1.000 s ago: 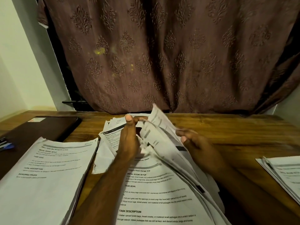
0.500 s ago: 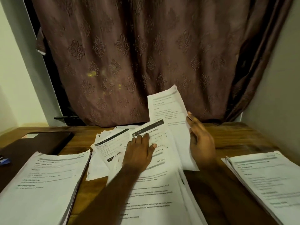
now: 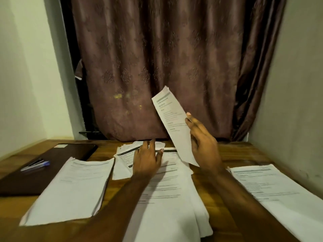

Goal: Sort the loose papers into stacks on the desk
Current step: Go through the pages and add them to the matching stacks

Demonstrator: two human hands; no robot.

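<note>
**Single sheet lifted clear of the loose pile**

Your right hand (image 3: 203, 145) now holds one sheet (image 3: 173, 126) raised above the desk (image 3: 236, 152), tilted, thumb and fingers pinching its right edge; a second ago that hand was still working among the fanned pages. Your left hand (image 3: 146, 159) has flattened, fingers straight, pressing the loose pile (image 3: 167, 194) at centre. In my judgement the sheet is separated and awaits a destination: the left stack (image 3: 73, 187) or the right stack (image 3: 276, 191). The sheet is white, printed with grey headings, slightly curled at its top corner. The pile beneath remains uneven, pages splayed at its far end.
</note>
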